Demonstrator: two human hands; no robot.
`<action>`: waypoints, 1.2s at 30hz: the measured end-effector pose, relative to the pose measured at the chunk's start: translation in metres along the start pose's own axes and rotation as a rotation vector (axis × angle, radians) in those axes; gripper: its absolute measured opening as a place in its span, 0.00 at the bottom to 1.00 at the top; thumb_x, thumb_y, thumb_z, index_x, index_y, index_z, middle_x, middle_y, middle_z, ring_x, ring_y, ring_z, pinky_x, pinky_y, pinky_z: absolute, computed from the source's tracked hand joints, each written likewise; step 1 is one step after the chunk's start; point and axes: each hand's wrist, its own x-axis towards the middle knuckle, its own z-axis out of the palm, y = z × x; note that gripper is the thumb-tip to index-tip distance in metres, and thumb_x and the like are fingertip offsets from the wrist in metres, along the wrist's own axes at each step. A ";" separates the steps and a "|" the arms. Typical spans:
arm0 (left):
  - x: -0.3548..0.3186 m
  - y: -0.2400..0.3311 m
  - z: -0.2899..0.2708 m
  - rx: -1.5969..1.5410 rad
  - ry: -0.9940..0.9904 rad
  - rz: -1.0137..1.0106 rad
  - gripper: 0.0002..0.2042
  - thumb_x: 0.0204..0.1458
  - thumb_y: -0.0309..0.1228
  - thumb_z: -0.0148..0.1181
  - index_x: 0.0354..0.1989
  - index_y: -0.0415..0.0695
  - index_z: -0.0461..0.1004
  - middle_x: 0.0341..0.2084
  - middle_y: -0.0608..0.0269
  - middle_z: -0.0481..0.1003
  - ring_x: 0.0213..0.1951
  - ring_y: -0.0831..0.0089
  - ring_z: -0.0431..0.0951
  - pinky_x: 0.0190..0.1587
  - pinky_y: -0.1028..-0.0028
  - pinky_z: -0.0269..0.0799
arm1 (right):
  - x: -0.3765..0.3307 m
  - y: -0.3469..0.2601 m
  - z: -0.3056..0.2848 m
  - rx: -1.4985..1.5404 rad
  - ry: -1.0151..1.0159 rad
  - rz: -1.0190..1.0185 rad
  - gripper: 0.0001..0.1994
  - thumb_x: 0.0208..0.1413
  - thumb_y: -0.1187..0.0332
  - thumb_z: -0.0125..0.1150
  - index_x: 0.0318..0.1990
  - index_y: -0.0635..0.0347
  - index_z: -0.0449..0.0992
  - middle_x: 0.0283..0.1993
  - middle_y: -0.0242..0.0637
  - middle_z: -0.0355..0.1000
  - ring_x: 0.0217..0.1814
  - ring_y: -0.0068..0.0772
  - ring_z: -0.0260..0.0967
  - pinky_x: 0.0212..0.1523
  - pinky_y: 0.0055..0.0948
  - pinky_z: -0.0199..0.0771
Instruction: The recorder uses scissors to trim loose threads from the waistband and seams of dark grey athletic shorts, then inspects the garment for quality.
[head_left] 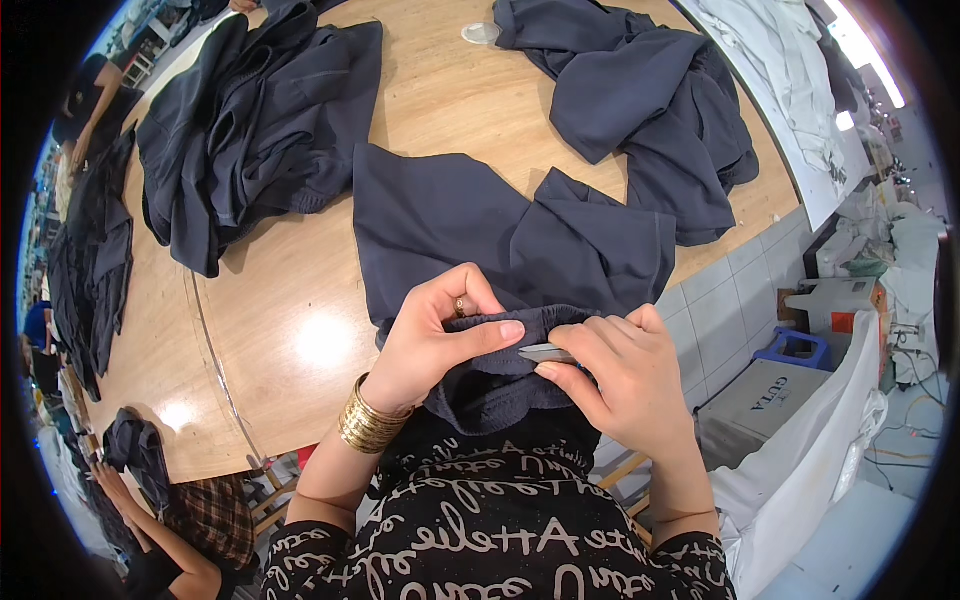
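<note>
A pair of dark navy trousers (440, 220) lies across the table's near edge, its legs spread away from me. The gathered elastic waistband (490, 408) hangs off the edge in front of my body. My left hand (430, 335) is closed on this waistband, thumb on top and fingers inside the fold. From my right hand (630, 375) poke the pointed metal blades of thread snips (543, 353). The tips touch or nearly touch the waistband beside my left thumb. My right fingers also press on the cloth there; the snips' handle is hidden in the palm.
On the wooden table (300, 370) sit a heap of dark garments (270, 130) at the far left and another dark pile (650, 100) at the far right. A grey box (765, 395) and a blue plastic stool (793, 347) stand on the right-hand floor. Co-workers' arms (150, 525) show at left.
</note>
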 end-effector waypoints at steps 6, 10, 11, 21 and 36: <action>0.000 -0.001 0.000 -0.026 -0.003 -0.027 0.09 0.46 0.22 0.63 0.26 0.42 0.66 0.23 0.71 0.71 0.27 0.88 0.67 0.32 0.86 0.62 | 0.000 0.004 0.004 -0.003 0.073 0.017 0.08 0.47 0.62 0.62 0.30 0.52 0.72 0.20 0.26 0.63 0.21 0.25 0.61 0.28 0.27 0.49; -0.001 0.000 -0.004 -0.018 -0.030 -0.024 0.07 0.47 0.22 0.63 0.27 0.41 0.68 0.24 0.70 0.73 0.28 0.87 0.69 0.32 0.85 0.64 | -0.002 0.005 0.005 0.020 0.055 -0.018 0.08 0.48 0.62 0.62 0.29 0.53 0.72 0.21 0.26 0.66 0.21 0.25 0.62 0.28 0.27 0.49; -0.001 0.000 -0.005 -0.015 -0.046 -0.039 0.05 0.47 0.22 0.62 0.28 0.40 0.70 0.25 0.69 0.74 0.29 0.86 0.70 0.33 0.84 0.65 | -0.002 0.006 0.004 0.085 0.075 0.038 0.07 0.48 0.63 0.62 0.30 0.54 0.72 0.22 0.26 0.67 0.21 0.25 0.61 0.28 0.27 0.49; -0.002 0.004 -0.003 0.018 -0.068 -0.094 0.06 0.50 0.22 0.58 0.36 0.36 0.75 0.30 0.66 0.76 0.34 0.83 0.73 0.42 0.82 0.68 | -0.014 0.008 0.011 0.424 0.229 0.397 0.08 0.50 0.65 0.61 0.32 0.58 0.72 0.20 0.32 0.67 0.19 0.31 0.60 0.24 0.27 0.55; -0.003 0.000 -0.007 -0.027 -0.078 -0.101 0.08 0.55 0.26 0.54 0.38 0.36 0.75 0.32 0.66 0.76 0.36 0.84 0.72 0.43 0.82 0.66 | -0.010 0.003 0.014 0.602 0.146 0.401 0.15 0.40 0.67 0.71 0.34 0.58 0.71 0.19 0.25 0.59 0.20 0.15 0.52 0.22 0.17 0.53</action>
